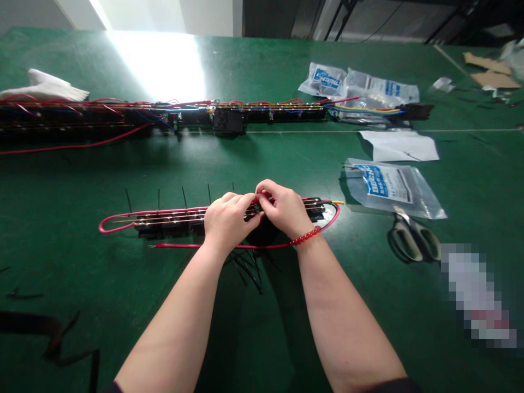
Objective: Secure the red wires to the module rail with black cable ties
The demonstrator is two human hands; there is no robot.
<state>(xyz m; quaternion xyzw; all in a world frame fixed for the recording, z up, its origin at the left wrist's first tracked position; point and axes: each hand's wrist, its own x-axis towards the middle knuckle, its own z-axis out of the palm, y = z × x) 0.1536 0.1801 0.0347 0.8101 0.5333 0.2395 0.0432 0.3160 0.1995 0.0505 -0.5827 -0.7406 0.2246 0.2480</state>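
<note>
A black strip assembly (pixel 170 224) with copper-coloured rods lies across the table in front of me. A red cable (pixel 109 218) loops round its left end, and its stripped end lies nearer to me. Several thin black cable ties (pixel 184 197) stick up behind the strip. My left hand (pixel 230 219) rests over the middle of the strip, fingers closed. Beside it my right hand (pixel 284 208), wearing a red bead bracelet (pixel 306 236), pinches at the strip and red cable. Whatever lies between the fingertips is hidden. Loose black cable ties (pixel 249 267) lie between my forearms.
Farther back runs a longer wired assembly (pixel 270 113). On the right are scissors (pixel 413 240), a labelled plastic bag (pixel 393 188), white paper (pixel 401 146) and more bags (pixel 368 87). A white glove (pixel 45 87) lies back left. Black strap-like material (pixel 53 338) lies front left.
</note>
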